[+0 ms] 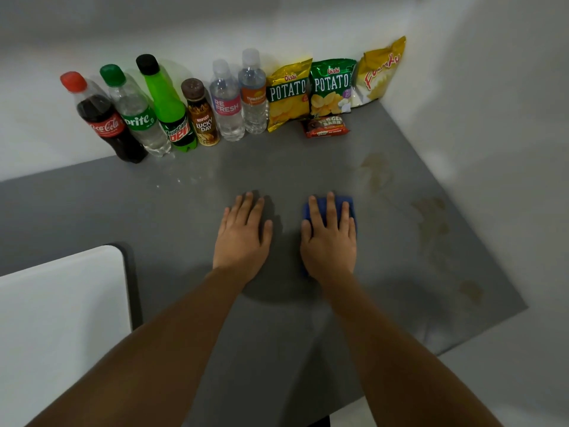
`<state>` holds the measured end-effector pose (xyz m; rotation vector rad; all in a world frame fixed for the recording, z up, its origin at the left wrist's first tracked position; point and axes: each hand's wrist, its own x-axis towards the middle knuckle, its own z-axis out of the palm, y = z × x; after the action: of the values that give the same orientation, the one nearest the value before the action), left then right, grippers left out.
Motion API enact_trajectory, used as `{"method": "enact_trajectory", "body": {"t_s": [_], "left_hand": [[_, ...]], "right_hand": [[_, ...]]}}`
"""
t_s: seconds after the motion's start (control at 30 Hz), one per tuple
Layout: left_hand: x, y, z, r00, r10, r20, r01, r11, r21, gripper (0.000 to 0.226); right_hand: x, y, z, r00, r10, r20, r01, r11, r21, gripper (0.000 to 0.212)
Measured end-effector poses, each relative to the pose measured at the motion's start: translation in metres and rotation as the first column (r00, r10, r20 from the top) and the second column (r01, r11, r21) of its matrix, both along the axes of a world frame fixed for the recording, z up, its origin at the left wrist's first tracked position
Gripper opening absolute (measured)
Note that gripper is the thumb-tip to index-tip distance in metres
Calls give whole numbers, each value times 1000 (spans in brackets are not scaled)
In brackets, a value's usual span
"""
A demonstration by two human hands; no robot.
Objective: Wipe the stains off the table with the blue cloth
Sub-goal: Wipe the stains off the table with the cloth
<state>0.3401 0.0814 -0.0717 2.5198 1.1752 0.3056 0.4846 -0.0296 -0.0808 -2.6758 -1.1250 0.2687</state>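
My right hand [329, 238] lies flat on top of the folded blue cloth [346, 202], pressing it onto the grey table [184, 217] near the middle; only the cloth's far edge and sides show past my fingers. My left hand [243, 232] rests flat on the bare table just left of it, fingers together, holding nothing. Brownish stains mark the right part of the table: one patch [377, 171] beyond the cloth, a larger one [431, 217] to its right, and a small one [471, 291] near the right front edge.
Along the back wall stand several drink bottles [138, 118] and two water bottles [240, 100]. Right of them lean chip bags [288, 94], with a small red snack pack [326, 127] lying in front. A white chair back [61, 318] sits at the lower left. A wall borders the right.
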Motion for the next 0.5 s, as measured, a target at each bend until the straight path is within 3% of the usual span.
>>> {"method": "enact_trajectory", "body": {"t_s": [0.17,0.5], "left_hand": [[33,-18,-11,999,18,26,-18,999,-32,57],[33,-21,-20,999,42,5,-42,998,50,56]], "right_hand": [[37,29,1,996,88,21,-89,996,18,59],[113,51,3,999,-37,11,37,999,-31,59]]}}
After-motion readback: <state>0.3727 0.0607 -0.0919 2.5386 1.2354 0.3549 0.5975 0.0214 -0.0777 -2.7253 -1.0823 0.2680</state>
